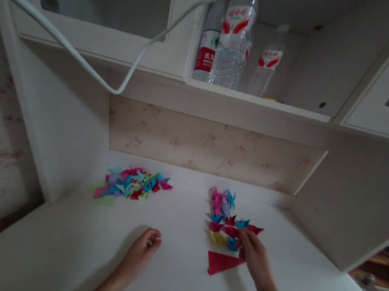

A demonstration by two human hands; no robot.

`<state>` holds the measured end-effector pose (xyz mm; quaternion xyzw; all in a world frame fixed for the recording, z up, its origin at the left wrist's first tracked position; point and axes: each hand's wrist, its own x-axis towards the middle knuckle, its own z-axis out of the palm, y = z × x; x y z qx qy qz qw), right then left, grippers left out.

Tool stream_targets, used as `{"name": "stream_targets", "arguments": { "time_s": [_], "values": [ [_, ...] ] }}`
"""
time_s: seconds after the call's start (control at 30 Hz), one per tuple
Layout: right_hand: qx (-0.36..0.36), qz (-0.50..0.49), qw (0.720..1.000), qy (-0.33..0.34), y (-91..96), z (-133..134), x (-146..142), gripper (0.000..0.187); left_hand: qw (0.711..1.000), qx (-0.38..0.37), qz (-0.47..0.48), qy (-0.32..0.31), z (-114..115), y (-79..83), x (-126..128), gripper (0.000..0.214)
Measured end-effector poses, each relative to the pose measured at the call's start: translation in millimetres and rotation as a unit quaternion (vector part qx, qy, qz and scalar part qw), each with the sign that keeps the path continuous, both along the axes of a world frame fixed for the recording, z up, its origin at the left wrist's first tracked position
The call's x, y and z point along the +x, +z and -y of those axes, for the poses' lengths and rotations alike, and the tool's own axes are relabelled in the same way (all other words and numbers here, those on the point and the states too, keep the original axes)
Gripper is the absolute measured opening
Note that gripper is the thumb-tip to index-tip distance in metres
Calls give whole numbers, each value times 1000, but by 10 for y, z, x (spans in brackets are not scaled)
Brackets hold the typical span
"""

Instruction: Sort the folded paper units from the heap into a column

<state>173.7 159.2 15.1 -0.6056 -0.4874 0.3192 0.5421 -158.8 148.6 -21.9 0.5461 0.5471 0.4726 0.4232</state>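
Observation:
My right hand [254, 256] reaches over a group of small folded-paper pieces on the white desktop. Its fingertips are pinched at the edge of a red origami piece [230, 231]. Close around it lie a yellow origami piece [217, 238], a blue one [232, 244] and others in pink and red. A flat red paper triangle [222, 263] lies just below, partly behind the hand. My left hand [141, 251] is held over the middle of the desk, fingers curled in, with nothing visible in it and touching no paper.
A mixed heap of coloured folded papers [132, 184] lies at the back left. Pink and blue pinwheel-like pieces [220, 201] sit at the back right. Above, a shelf [260, 101] holds several plastic bottles [233, 38], and a white cable [114, 89] hangs across the cabinet.

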Motion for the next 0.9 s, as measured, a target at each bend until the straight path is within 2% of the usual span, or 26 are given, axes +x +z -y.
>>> {"name": "stream_targets", "arguments": {
  "time_s": [0.1,0.2,0.27,0.33,0.47,0.57,0.7,0.9],
  "values": [
    [8,-88,994,57,-72,204,-631,40,999,29,-14,-2,31,-10,-13,24],
    [-22,-145,981,124,-176,360,-1258,44,998,50,-39,-12,68,11,-15,19],
    [-53,-151,972,170,-262,440,-1602,44,997,53,-55,-18,89,31,-6,17],
    [-62,-115,971,199,-341,508,-1836,43,996,49,-66,-19,105,42,9,16],
    [-10,43,975,219,-407,621,-1944,37,995,35,-90,-1,88,38,16,16],
    [-8,75,970,233,-404,669,-1879,36,984,35,-173,24,-37,64,-85,18],
    [-26,84,966,243,-419,669,-1866,38,959,39,-263,100,-397,201,-460,15],
    [-35,90,959,268,-447,616,-1897,37,907,-34,-362,212,-928,403,-1073,22]
  ]
}}
